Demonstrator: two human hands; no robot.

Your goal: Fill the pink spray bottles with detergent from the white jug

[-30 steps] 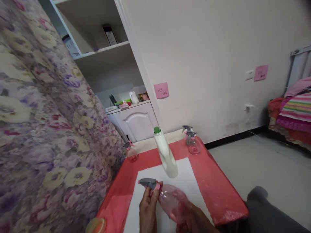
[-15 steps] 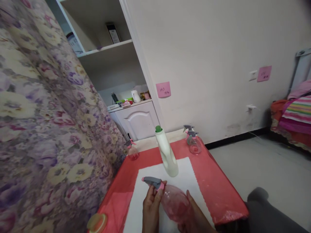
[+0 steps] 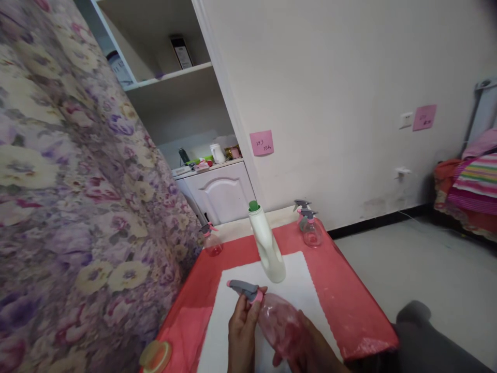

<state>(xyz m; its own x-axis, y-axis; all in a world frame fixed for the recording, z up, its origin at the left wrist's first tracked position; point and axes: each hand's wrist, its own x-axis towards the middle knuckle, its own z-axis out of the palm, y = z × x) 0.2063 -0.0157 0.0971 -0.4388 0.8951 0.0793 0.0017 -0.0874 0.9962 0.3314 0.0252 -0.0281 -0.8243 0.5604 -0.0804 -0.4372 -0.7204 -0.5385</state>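
Observation:
A clear pink spray bottle [image 3: 277, 322] with a grey and pink trigger head is tilted above a white cloth [image 3: 217, 316], its nozzle pointing left. At the pink collar, the fingers of my left hand [image 3: 245, 318] close round the neck. My right hand [image 3: 310, 344] wraps the bottle's lower body, some of its fingers showing behind the clear plastic. Just beyond stands a pale green jug-shaped bottle [image 3: 267, 246] with a green top, on the far part of the cloth; neither hand touches it.
Two or more spray bottles [image 3: 312, 235] stand at the table's far right corner, another spray bottle [image 3: 212, 242] at the far left. A round yellowish lid or dish [image 3: 156, 357] lies near left on the red tablecloth [image 3: 349, 305]. A floral curtain [image 3: 97, 207] hangs along the left side.
My right hand has shifted its fingers around the lower body of the spray bottle. My left hand keeps its place at the neck.

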